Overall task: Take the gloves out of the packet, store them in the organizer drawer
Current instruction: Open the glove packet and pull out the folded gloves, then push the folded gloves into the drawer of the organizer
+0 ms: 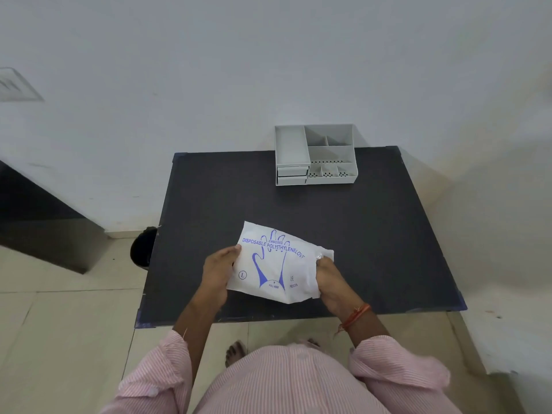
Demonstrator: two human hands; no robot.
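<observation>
A white packet of disposable polyethylene gloves, printed with a blue hand outline, is held flat just above the near part of the dark table. My left hand grips its left edge. My right hand grips its right edge, where a bit of clear plastic shows. The gloves themselves are hidden inside. A grey organizer stands at the table's far edge, with two small drawers stacked at its front left, both shut.
The organizer has several open compartments on top and at its right. A white wall rises behind the table. A dark round bin sits on the tiled floor by the table's left edge. My bare foot shows below the table's front edge.
</observation>
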